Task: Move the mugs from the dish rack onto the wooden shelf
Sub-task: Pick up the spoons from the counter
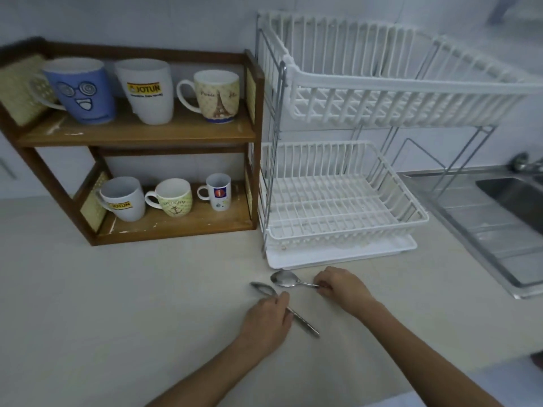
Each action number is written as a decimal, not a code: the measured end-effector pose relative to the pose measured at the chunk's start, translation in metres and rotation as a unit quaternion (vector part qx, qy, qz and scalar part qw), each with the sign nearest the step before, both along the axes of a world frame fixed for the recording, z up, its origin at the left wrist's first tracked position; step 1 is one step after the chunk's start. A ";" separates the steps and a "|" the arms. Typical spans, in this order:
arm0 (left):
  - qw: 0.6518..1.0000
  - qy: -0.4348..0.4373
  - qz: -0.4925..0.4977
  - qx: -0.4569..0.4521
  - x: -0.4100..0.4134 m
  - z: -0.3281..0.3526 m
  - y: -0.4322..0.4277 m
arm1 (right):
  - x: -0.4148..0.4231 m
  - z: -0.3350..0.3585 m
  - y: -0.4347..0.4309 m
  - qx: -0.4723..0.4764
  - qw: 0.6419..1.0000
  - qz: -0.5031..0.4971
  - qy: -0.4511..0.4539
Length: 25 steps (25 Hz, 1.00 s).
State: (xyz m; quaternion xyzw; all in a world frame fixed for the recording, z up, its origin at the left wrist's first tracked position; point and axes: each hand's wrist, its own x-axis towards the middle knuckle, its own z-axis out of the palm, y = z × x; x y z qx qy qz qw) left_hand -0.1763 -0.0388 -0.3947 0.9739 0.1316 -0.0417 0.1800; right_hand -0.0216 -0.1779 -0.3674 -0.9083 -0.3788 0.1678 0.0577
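The wooden shelf [138,133] holds several mugs. Its top level carries a blue face mug [82,92], a white Jotun mug [147,92] and an Eiffel tower mug [216,96]. On the lower level stand a second Jotun mug [123,199], a green anchor mug [173,198] and a small white mug [218,193]. Both tiers of the white dish rack [346,83] hold no mugs. My left hand [267,318] rests on a spoon [305,326] lying on the counter. My right hand [340,284] grips the handle of another spoon [283,279].
A white drip tray [338,255] lies under the rack. A steel sink [511,198] with a tap [526,163] sits at the right. The pale counter [117,304] stretches to the left and front.
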 end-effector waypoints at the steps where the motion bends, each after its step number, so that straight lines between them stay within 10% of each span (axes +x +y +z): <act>1: 1.000 -0.002 0.025 -0.011 -0.002 0.000 -0.002 | 0.001 -0.001 0.000 -0.011 1.000 0.022 -0.007; 7: 0.982 -0.039 0.142 -0.117 0.000 0.020 0.005 | 0.015 0.009 -0.019 0.101 0.992 0.047 0.059; 12: 0.938 -0.091 0.191 -0.276 -0.019 0.048 -0.023 | 0.050 0.041 -0.034 0.391 0.888 -0.088 0.225; 17: 0.900 -0.138 0.185 -0.371 0.002 0.091 -0.051 | 0.120 0.079 -0.037 0.450 0.853 -0.109 0.241; 25: 0.630 -0.194 0.378 -0.650 0.159 0.137 -0.011 | 0.185 0.068 0.008 0.348 0.872 -0.173 0.299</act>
